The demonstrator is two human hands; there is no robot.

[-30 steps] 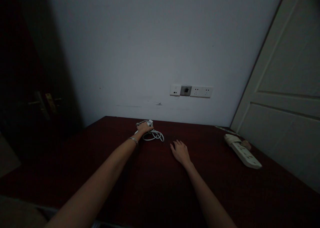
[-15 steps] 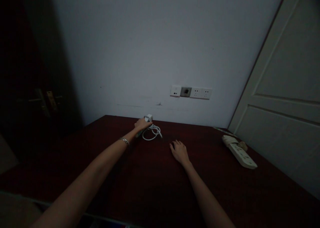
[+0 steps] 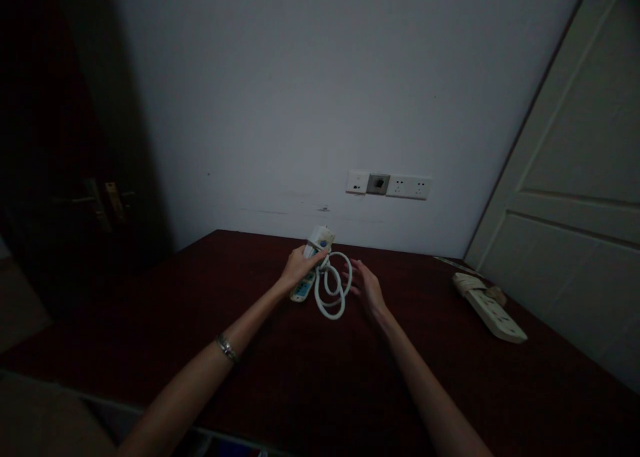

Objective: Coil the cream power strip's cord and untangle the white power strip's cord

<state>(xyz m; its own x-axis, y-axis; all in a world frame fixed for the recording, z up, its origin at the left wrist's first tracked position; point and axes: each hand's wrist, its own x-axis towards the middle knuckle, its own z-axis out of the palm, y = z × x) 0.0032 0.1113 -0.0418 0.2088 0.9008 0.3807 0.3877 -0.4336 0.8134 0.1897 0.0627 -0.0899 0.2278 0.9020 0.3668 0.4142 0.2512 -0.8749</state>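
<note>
My left hand [image 3: 296, 268] is closed round a white power strip [image 3: 313, 262] and holds it tilted above the dark red table [image 3: 280, 377]. The strip's white cable [image 3: 331, 287] hangs from it in loose loops. My right hand [image 3: 367, 285] is raised just right of the loops, fingers spread and close to the cable, holding nothing. A thin bracelet sits on my left wrist.
A second cream power strip [image 3: 490, 307] lies at the table's right side near a pale door [image 3: 580, 197]. A row of wall sockets [image 3: 390, 184] is mounted above the table's far edge. A dark door with a handle [image 3: 107, 200] stands at the left.
My left hand has lifted the power strip off the far end of the table and drawn it nearer. My right hand has risen from lying flat on the table toward the hanging cable.
</note>
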